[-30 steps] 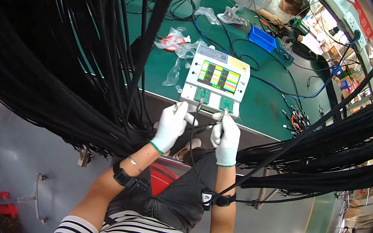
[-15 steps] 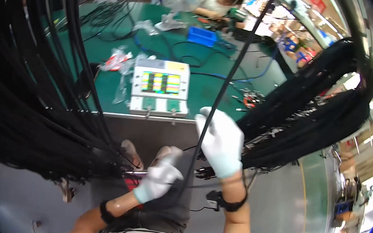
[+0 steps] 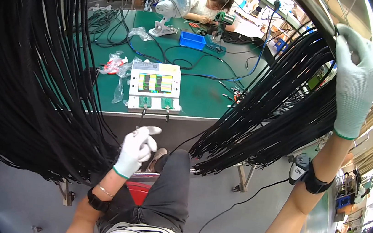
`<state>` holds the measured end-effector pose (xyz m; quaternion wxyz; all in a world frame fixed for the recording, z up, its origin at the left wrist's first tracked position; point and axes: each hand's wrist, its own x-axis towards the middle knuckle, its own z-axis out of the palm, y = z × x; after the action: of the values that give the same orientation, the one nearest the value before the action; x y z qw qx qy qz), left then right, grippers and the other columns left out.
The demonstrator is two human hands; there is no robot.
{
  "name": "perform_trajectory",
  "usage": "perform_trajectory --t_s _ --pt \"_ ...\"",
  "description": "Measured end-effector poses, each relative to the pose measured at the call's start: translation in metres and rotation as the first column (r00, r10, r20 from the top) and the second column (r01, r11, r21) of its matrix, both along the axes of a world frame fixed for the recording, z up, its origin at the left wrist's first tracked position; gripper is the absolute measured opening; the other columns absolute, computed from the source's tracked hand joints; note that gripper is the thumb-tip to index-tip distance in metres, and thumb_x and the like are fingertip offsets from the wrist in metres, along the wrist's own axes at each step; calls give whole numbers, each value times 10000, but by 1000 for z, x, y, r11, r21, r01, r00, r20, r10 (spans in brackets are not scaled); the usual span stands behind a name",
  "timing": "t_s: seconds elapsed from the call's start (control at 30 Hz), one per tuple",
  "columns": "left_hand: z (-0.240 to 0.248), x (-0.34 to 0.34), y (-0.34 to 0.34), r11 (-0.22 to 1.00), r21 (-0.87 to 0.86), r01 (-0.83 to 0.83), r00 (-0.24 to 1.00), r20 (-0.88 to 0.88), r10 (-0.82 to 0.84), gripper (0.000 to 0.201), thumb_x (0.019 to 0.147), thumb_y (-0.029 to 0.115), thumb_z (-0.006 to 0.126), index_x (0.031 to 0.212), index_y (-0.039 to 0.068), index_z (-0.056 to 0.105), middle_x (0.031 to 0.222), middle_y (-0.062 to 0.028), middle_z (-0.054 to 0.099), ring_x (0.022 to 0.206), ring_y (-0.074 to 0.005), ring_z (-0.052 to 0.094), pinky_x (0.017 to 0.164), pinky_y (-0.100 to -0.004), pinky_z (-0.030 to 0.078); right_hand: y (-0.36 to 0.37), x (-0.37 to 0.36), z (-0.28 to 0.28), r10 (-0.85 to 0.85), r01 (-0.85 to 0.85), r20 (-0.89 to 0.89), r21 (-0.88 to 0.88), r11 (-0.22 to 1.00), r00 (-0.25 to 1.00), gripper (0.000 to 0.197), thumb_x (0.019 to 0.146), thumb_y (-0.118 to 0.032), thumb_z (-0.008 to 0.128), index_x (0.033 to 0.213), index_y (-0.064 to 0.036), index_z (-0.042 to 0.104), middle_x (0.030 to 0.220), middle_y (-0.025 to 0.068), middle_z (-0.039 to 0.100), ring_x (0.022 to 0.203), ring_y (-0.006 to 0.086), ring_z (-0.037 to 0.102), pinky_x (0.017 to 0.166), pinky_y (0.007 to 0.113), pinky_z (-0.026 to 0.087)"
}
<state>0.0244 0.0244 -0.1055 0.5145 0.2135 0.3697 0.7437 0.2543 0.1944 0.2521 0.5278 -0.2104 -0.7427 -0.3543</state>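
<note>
My left hand (image 3: pixel 134 153), in a white glove, is raised over my lap below the tester's front edge. Its fingers are parted and bent, and I see nothing clearly held in them. My right hand (image 3: pixel 356 83), gloved too, reaches high to the metal rail (image 3: pixel 315 14) at the upper right. Its thumb and forefinger close together at the rail, where the black cables (image 3: pixel 285 100) hang over; what lies between them is hidden. The white tester (image 3: pixel 153 100) with a lit colour screen sits at the table edge, two short dark plugs (image 3: pixel 167 114) sticking out of its front.
A thick hank of black cables (image 3: pixel 23 98) hangs at my left. On the green table (image 3: pixel 203 88) stand a fan (image 3: pixel 166 8), a blue tray (image 3: pixel 192 40) and loose cables. Across it a person (image 3: pixel 208 6) works beside a green machine (image 3: pixel 224 18). A red stool (image 3: pixel 138 193) is under me.
My right hand has gone up and right from the table edge to the rail; the long cable it held no longer crosses the middle. My left hand has moved up and left.
</note>
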Motion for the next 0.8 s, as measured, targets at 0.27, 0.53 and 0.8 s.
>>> perform_trajectory --t_s 0.27,0.53,0.8 --pt "-23 27 13 900 -199 387 912 228 -341 380 1042 305 418 1148 -16 591 907 -161 712 400 -31 263 360 -200 220 -12 -61 -118 509 -728 -532 -382 569 677 547 772 -58 707 1277 6 506 1007 26 602 899 103 567 830 261 476" --pt "-115 33 36 832 -281 478 735 647 -204 310 1032 334 438 1001 42 538 1087 -245 675 410 -40 258 365 -203 226 -51 -68 -366 184 -341 -713 -524 -780 676 209 939 -68 586 1131 -10 643 810 -16 624 768 41 581 680 207 493" --pt "-139 55 50 667 -397 630 749 536 -389 315 986 376 536 839 98 533 883 -162 700 397 -105 388 353 -270 284 -124 -14 -361 629 -34 -674 -693 -720 388 134 870 -16 592 950 -7 700 907 85 707 802 217 661 751 333 518"
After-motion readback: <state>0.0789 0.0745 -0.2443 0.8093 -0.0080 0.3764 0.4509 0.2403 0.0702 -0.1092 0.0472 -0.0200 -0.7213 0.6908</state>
